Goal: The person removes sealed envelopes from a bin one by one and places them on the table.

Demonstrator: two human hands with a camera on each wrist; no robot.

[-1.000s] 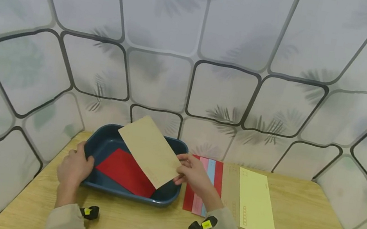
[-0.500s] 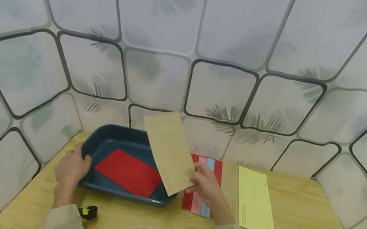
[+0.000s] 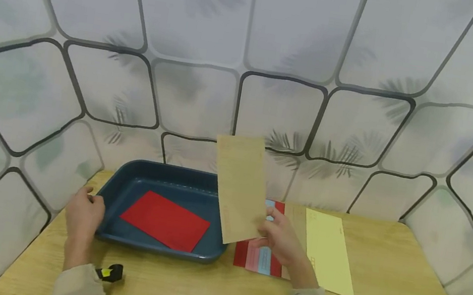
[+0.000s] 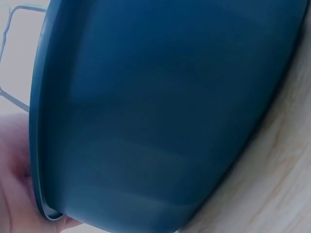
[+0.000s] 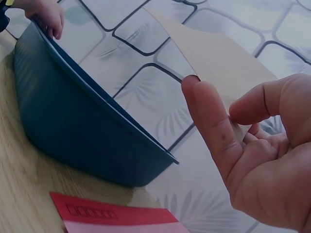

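Observation:
My right hand (image 3: pixel 280 238) pinches the lower right corner of a tan paper envelope (image 3: pixel 239 189), held up nearly upright above the right end of a dark blue plastic basin (image 3: pixel 161 251). The right wrist view shows the thumb and fingers (image 5: pixel 211 104) on that envelope (image 5: pixel 218 53). At the basin's left end, my left hand (image 3: pixel 84 211) grips the rim; in the right wrist view its fingers hook over the edge. Inside the basin a red envelope (image 3: pixel 166 221) lies flat and slanted.
Right of the basin, overlapping envelopes lie on the wooden table (image 3: pixel 398 294): red, pink (image 3: pixel 252 257), light blue (image 3: pixel 264 260), tan and pale yellow (image 3: pixel 331 253). A patterned curtain-like wall (image 3: pixel 278 113) stands behind the table and along both sides.
My right hand has drawn the tan envelope to the right and turned it more upright, uncovering the red envelope in the basin. My left hand stays at the basin's left end.

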